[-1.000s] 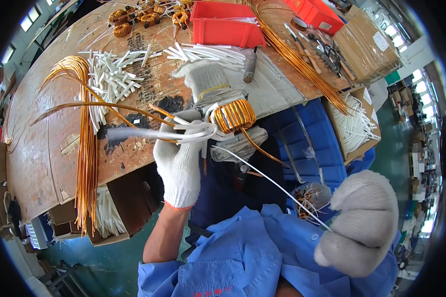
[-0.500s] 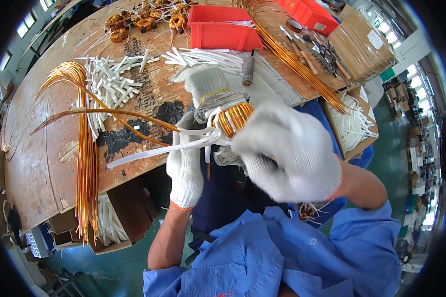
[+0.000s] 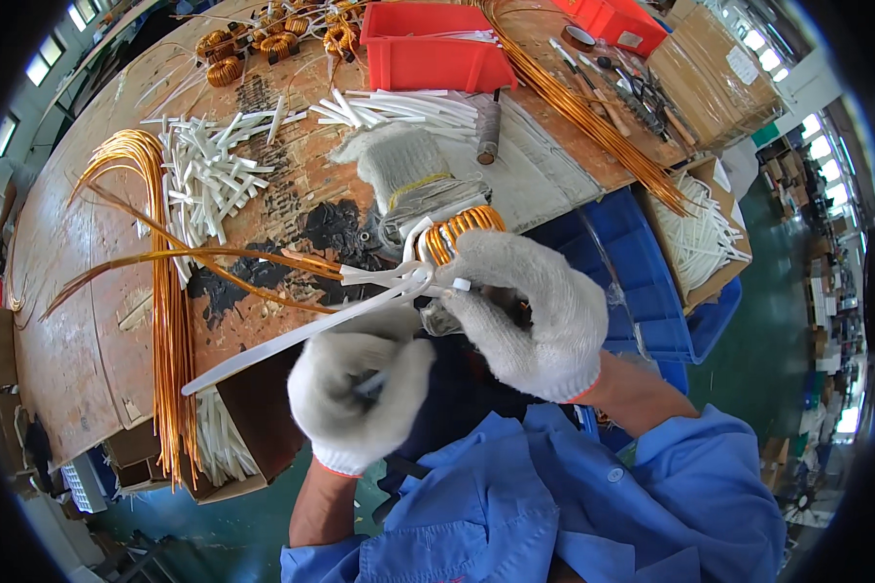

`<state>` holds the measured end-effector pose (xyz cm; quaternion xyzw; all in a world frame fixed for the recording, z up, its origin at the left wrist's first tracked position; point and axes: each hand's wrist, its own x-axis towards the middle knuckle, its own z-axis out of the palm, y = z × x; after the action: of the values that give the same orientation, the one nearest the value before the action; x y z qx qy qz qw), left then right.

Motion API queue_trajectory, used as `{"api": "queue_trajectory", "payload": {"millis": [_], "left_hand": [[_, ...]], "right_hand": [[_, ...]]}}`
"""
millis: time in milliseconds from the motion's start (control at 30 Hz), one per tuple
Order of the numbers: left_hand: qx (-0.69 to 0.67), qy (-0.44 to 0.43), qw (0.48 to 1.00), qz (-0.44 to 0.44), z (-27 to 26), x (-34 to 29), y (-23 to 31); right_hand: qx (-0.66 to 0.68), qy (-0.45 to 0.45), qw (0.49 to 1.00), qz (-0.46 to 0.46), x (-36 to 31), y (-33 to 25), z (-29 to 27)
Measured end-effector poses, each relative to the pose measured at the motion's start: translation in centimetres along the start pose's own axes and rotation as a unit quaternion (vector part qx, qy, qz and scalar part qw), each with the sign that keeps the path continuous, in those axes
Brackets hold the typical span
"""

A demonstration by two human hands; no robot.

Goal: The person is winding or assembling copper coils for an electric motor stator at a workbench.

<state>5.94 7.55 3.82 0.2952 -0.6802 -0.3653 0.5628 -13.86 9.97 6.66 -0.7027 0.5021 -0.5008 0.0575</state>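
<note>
White knit-gloved right hand [image 3: 535, 316] is drawn narrow at the orange copper-wound ring coil [image 3: 460, 226], hold unclear; left hand [image 3: 360, 384], now dropped below the long white flat strip [image 3: 272, 348], is curled, contents unclear. Strip apparently released; copper-coloured wire bundle [image 3: 173, 350] draped further left.

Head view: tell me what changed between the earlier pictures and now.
The right hand has come from the lower right, up and left, to the near right side of the copper coil. The left hand has come down off the white sleeves and is curled below them. The thin white strip no longer stretches out rightward. The red bin and white tube pile stayed put.
</note>
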Motion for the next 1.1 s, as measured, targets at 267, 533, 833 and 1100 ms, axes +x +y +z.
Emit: {"api": "queue_trajectory", "payload": {"millis": [267,533,833,1100], "left_hand": [[0.091,-0.048,0.995,0.012,-0.2,-0.3,-0.6],[0.1,-0.035,0.992,-0.067,-0.3,-0.4,0.3],[0.091,-0.039,0.991,-0.086,0.1,-0.1,0.5],[0.107,0.056,0.99,-0.075,2.5,0.4,-2.8]], "right_hand": [[-0.012,-0.001,0.999,-0.034,-0.4,0.9,0.1],[0.005,-0.003,1.0,-0.014,-0.3,0.6,0.0],[-0.086,-0.059,0.971,-0.216,-1.1,2.0,0.5],[-0.183,0.038,0.965,-0.184,3.4,2.5,-3.4]]}}
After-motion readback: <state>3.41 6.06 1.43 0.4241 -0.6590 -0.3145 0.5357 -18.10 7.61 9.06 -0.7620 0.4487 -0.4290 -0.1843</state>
